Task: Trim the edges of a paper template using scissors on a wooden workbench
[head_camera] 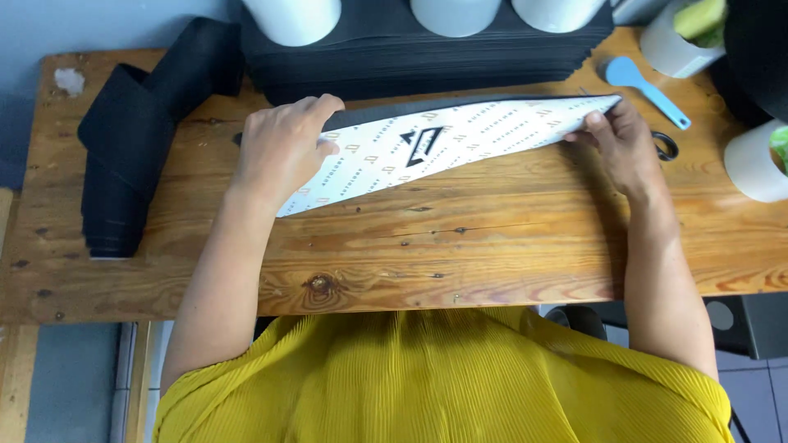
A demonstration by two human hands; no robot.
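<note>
Broad wooden table (492, 246) underneath, a tall stack of black sheets (427, 57) at twelve o'clock, a folded pile of black strips (131, 139) at ten o'clock. Across the centre, tilted up toward two o'clock, a long white patterned sheet (460, 143) with a black backing, gripped at both ends. Left hand (283, 148) at nine o'clock of it, fingers curled over the upper edge; right hand (625, 148) at three o'clock, pinching the narrow tip; smallest, a blue spoon (644, 89) and black scissors (666, 146) just beyond the right hand.
</note>
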